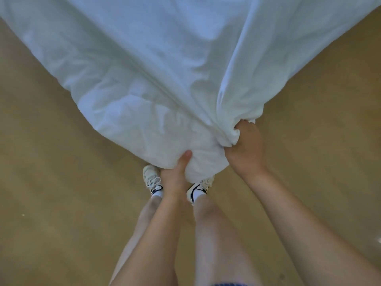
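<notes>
Both hands grasp the gathered corner of a white duvet (160,75). The left hand (175,174) clutches the bunched fabric from below, thumb pressed up against it. The right hand (246,147) grips a fold just beside it. The duvet spreads away from the hands over the tan floor (51,182), its corner hanging above two white sneakers (151,178).

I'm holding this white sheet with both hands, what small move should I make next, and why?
Probably spread your hands apart along the edge. The left hand and right hand both grip the white sheet close together at one bunched corner over your shoes, and folds run from that grip; spreading should flatten them.
</notes>
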Motion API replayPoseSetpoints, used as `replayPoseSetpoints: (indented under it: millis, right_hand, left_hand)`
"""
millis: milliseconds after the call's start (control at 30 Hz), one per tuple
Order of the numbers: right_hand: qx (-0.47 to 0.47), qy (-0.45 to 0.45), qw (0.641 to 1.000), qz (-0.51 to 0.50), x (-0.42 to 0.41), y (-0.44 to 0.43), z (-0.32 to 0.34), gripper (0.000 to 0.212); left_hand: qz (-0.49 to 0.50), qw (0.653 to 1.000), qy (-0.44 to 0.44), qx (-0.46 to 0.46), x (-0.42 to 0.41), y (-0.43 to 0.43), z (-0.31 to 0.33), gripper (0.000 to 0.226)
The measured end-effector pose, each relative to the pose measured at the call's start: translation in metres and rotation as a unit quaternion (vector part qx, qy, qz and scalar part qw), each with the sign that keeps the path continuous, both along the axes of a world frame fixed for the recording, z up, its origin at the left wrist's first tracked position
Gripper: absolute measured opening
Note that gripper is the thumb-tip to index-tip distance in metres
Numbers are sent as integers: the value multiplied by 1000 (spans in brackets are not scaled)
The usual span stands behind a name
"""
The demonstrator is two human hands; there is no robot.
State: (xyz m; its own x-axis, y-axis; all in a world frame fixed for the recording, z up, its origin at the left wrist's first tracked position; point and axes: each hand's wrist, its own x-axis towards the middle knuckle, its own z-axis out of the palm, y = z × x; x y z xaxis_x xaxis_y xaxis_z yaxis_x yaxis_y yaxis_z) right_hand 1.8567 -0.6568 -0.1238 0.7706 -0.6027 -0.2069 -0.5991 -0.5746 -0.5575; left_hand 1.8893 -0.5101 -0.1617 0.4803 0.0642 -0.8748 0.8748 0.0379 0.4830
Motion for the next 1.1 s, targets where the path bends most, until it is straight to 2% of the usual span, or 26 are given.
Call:
replayPoseSetpoints:
  millis: [67, 167, 200, 267, 367, 433, 500, 567, 633, 700, 767, 800, 867, 933, 967, 1000, 1100]
  right_hand:
    - [37, -26, 999, -11, 1, 3, 5, 15]
    - [63, -53, 997, -11, 4, 1, 29, 9]
    - [76, -67, 995, -7, 6, -1, 41, 5]
    - [77, -102, 992, -10, 17, 0, 68, 9]
    - [76, -137, 988, -1, 45, 7, 116, 16]
    - [94, -147, 985, 7, 64, 8, 145, 16]
    - [107, -167, 980, 2, 79, 3, 169, 16]
    - [110, -178, 978, -8, 87, -4, 184, 23]
    - [132, -166, 977, -8, 88, -6, 189, 30]
    - [159, -149, 976, 5, 86, -5, 191, 32]
    - [181, -152, 972, 6, 88, -3, 194, 32]
    - [195, -162, 967, 0, 91, -3, 196, 33]
    - [220, -179, 959, -17, 102, -4, 202, 37]
    - [252, -186, 949, -30, 120, -2, 209, 46]
    - [266, -181, 946, -38, 133, 0, 211, 53]
    - [267, -171, 947, -48, 147, 1, 212, 58]
    - [207, -140, 965, -81, 197, -1, 209, 54]
  left_hand:
    - [5, 998, -2, -59, 0, 2, 16, 31]
    - [1, 981, 10, -193, 15, 6, 56, 28]
    - [-19, 975, -6, -221, 25, 6, 72, 25]
    - [-51, 965, -83, -243, 48, 1, 110, 28]
    - [-119, 942, -234, -212, 82, -13, 173, 33]
    - [-210, 922, -291, -144, 99, -21, 208, 51]
    - [-298, 914, -264, -78, 113, -26, 230, 63]
    - [-325, 916, -235, -26, 121, -30, 241, 34]
    - [-252, 933, -256, 41, 133, -36, 247, 8]
    - [-151, 951, -265, 47, 152, -45, 256, 3]
    - [-126, 953, -263, 77, 176, -54, 264, 25]
    - [-80, 958, -258, 91, 192, -58, 267, 33]
    - [-151, 924, -307, 170, 207, -69, 271, 37]
    - [-75, 956, -265, 104, 234, -85, 280, 37]
    - [-18, 971, -236, 38, 244, -90, 284, 38]
    - [9, 973, -228, 20, 250, -94, 283, 39]
    - [-32, 974, -221, -44, 263, -97, 285, 42]
